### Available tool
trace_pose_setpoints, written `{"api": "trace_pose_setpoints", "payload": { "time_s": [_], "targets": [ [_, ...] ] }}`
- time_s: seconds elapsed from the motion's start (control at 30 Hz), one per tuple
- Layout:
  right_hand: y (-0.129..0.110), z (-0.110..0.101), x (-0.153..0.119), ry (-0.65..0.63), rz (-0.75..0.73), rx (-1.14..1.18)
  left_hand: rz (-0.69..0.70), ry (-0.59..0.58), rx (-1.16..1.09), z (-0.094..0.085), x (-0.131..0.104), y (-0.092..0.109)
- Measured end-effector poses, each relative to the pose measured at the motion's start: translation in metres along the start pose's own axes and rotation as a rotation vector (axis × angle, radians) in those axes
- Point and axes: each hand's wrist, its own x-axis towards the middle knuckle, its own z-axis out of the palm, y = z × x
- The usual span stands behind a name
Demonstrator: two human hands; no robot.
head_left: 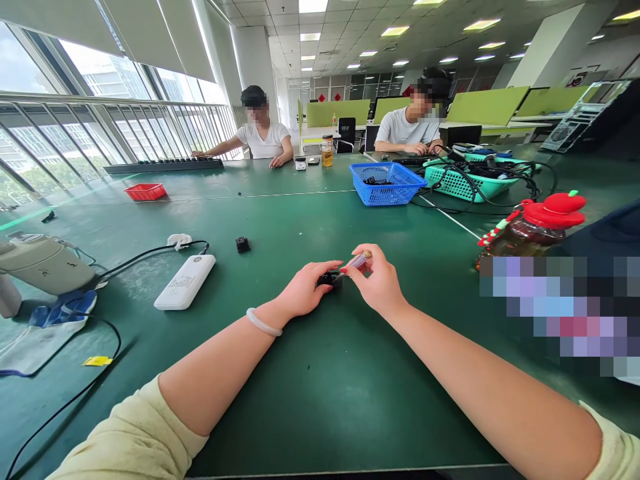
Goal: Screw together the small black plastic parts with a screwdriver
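Pinched a small black part (334,281) at the bench (310,400) in the left hand (302,291); gripped a slim screwdriver (359,261), slanted toward it, in the right hand (381,287). Risked a slip into the left fingertips from that slant, or a twist of the part from too loose a pinch.

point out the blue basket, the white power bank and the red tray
blue basket (387,195), head view, its perforated front wall
white power bank (185,283), head view, middle of its top face
red tray (147,195), head view, its near side wall
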Motion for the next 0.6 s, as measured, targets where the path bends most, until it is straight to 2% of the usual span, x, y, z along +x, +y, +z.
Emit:
{"api": "trace_pose_setpoints", "payload": {
  "time_s": [0.1,0.2,0.3,0.4,0.5,0.6],
  "targets": [
    [0.005,-0.007,0.002,0.159,-0.062,0.159,0.023,0.072,0.162,-0.003,-0.001,0.003],
    [0.015,-0.018,0.005,0.277,-0.117,0.133,-0.094,0.139,0.378,-0.004,-0.003,0.005],
    [0.028,-0.027,0.009,0.262,-0.092,-0.057,-0.210,0.086,0.527,-0.004,-0.004,0.005],
    [0.034,-0.028,0.010,0.211,-0.056,-0.157,-0.251,0.042,0.547,-0.005,-0.004,0.006],
    [0.030,-0.022,0.007,0.107,-0.061,-0.157,-0.281,0.054,0.523,-0.005,-0.004,0.009],
    [0.022,-0.015,0.002,0.027,-0.066,-0.042,-0.260,0.078,0.509,-0.005,-0.003,0.013]
  ]
}}
